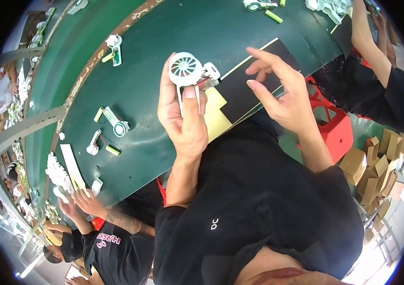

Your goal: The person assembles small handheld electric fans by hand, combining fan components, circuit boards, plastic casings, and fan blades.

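Note:
My left hand point(183, 114) is closed around a white handheld fan housing point(185, 70), its round slatted head facing up and the thumb pressed on its handle. Beside the head, a smaller white part point(210, 72) with a red wire sticks out past my fingers; how it is joined is hidden. To the right, my right hand point(280, 90) hovers with fingers spread and nothing in them. Under it lies a black mat point(244, 90) with a pale yellow sheet point(215, 114) next to it on the green table point(140, 85).
Fan assemblies with green cylindrical cells, such as one unit point(116, 122), lie at the left and far side. A white pile point(58, 171) is near a co-worker's hands point(81, 202). A red stool point(332, 130) and cardboard boxes point(372, 166) stand at right, near another person's arm point(372, 47).

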